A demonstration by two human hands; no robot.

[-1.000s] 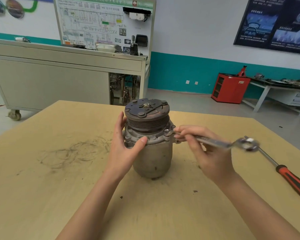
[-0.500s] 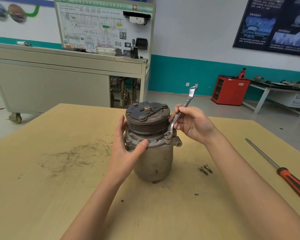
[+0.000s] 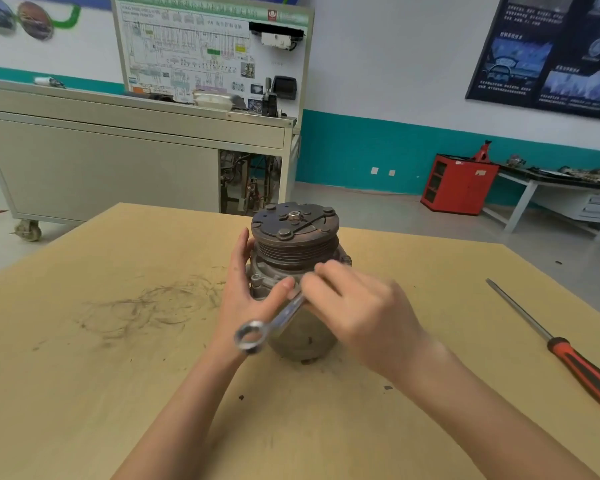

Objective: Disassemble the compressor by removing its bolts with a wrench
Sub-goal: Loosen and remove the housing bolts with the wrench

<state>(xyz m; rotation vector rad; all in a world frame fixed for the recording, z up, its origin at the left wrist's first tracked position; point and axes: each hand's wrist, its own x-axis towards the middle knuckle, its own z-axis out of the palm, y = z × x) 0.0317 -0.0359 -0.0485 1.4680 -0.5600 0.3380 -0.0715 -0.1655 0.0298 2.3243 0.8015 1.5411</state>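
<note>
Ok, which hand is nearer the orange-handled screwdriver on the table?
Right. The right hand, gripping the wrench at the compressor, is left of the screwdriver, not touching it; the left hand is farther left, holding the compressor.

Upright compressor [image 3: 293, 244], slanted wrench [image 3: 281, 318]
The grey compressor is standing pulley-up on the table [image 3: 118, 375]; the silver wrench is angling across its front, ring end nearest.

Legible marking: the letters "HV" in the heading of the wiring-diagram board [image 3: 211, 46]. The characters that follow are blurred. Text on the dark wall poster [image 3: 548, 53] is too small to read.
</note>
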